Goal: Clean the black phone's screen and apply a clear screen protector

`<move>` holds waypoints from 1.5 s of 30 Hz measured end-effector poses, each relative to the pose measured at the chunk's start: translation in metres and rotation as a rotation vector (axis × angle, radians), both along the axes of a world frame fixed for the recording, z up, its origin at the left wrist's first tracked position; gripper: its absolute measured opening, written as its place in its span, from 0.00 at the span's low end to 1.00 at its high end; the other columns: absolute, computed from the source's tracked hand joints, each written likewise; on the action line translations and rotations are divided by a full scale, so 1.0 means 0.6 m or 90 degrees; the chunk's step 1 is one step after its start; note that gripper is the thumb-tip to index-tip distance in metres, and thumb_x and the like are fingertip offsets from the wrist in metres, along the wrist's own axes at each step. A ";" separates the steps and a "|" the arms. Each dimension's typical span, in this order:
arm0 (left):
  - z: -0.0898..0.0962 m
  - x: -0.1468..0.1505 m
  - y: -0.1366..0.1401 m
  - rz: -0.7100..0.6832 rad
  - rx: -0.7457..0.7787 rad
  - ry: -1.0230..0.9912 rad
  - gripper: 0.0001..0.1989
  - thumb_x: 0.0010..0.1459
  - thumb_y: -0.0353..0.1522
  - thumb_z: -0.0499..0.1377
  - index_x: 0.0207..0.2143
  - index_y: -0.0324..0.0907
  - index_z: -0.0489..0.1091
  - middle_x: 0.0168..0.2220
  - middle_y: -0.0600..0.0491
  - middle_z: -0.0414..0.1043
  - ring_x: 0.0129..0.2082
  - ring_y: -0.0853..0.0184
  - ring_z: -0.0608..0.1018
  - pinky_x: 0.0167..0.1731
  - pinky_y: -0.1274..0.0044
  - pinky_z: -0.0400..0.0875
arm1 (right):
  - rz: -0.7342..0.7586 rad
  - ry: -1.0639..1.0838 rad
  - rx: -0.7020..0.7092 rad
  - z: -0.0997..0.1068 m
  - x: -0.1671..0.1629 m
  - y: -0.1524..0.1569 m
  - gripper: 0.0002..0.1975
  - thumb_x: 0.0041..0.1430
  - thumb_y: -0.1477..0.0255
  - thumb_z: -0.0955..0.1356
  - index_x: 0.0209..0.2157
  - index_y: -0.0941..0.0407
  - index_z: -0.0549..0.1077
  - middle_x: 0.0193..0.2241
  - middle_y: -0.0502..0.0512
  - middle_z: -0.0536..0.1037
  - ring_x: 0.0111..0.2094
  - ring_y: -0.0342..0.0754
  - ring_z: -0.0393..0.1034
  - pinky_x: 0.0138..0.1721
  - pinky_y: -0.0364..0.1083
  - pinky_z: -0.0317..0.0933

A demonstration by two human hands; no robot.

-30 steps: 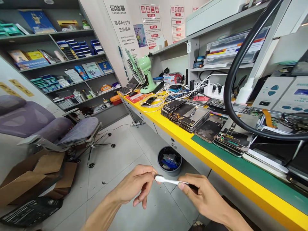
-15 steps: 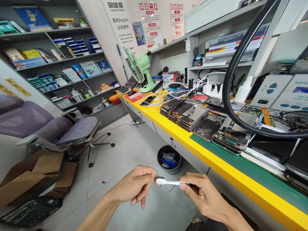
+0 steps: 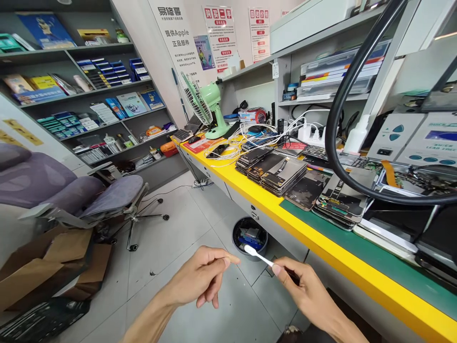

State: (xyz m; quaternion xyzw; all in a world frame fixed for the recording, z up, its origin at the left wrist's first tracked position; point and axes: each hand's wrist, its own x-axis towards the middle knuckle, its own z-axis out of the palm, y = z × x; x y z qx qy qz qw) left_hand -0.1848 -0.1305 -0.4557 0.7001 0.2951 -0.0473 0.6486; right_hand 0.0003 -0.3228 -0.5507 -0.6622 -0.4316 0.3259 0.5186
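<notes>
My right hand (image 3: 303,288) grips a white toothbrush (image 3: 262,258) by its handle between thumb and fingers. The brush head points up and left, with the dark waste bin behind it on the floor. To its left is my left hand (image 3: 203,276), thumb pressed against the index finger, which points right; the other fingers curl down. Whether something small sits in that pinch I cannot make out. A small gap separates the left fingertip from the toothbrush. Both hands are held in the air over the floor, in front of the bench.
A yellow-edged bench (image 3: 250,190) with a green mat (image 3: 303,216) carries stacked phone screens (image 3: 283,174), cables and a green fan (image 3: 214,107). A black hose (image 3: 332,114) loops over its right side. Below stands a bin (image 3: 250,238). An office chair (image 3: 114,195) and cardboard boxes (image 3: 46,267) are left.
The toothbrush head has lifted away from the left fingertip and tilted up and right, still in my right hand. My left hand has hardly moved. The view has shifted slightly.
</notes>
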 end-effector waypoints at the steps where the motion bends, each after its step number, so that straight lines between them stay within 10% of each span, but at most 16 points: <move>1: -0.002 0.001 -0.002 0.016 -0.009 -0.006 0.20 0.65 0.36 0.54 0.52 0.34 0.75 0.11 0.61 0.64 0.08 0.75 0.60 0.24 0.71 0.79 | 0.000 0.016 0.005 0.002 -0.010 0.002 0.23 0.70 0.52 0.61 0.31 0.55 0.70 0.24 0.47 0.58 0.27 0.44 0.50 0.26 0.43 0.48; 12: -0.037 0.005 -0.039 0.235 -0.081 -0.108 0.34 0.67 0.43 0.54 0.65 0.26 0.61 0.07 0.67 0.55 0.07 0.75 0.49 0.21 0.68 0.80 | -0.148 -0.019 0.033 -0.027 -0.054 0.035 0.22 0.70 0.52 0.61 0.39 0.55 0.76 0.21 0.46 0.62 0.23 0.44 0.53 0.24 0.42 0.51; 36: -0.040 0.002 -0.052 0.268 -0.178 -0.191 0.29 0.68 0.40 0.55 0.65 0.30 0.63 0.10 0.62 0.62 0.07 0.74 0.56 0.23 0.68 0.79 | -0.165 0.145 0.011 0.000 -0.090 0.054 0.25 0.60 0.45 0.65 0.31 0.55 0.73 0.21 0.47 0.61 0.24 0.45 0.50 0.26 0.44 0.48; 40: -0.026 0.000 -0.048 0.236 -0.332 -0.317 0.36 0.70 0.49 0.45 0.63 0.27 0.66 0.45 0.34 0.80 0.40 0.50 0.83 0.45 0.57 0.76 | -0.182 0.264 -0.039 -0.012 -0.061 0.051 0.27 0.57 0.43 0.65 0.30 0.55 0.71 0.19 0.45 0.59 0.20 0.42 0.47 0.21 0.43 0.45; 45: -0.023 0.000 -0.040 0.131 -0.544 -0.434 0.45 0.69 0.55 0.36 0.66 0.24 0.59 0.69 0.31 0.55 0.69 0.42 0.58 0.68 0.51 0.48 | -0.150 0.454 -0.074 0.005 -0.042 0.033 0.27 0.58 0.44 0.66 0.38 0.56 0.72 0.21 0.43 0.61 0.17 0.37 0.43 0.17 0.40 0.40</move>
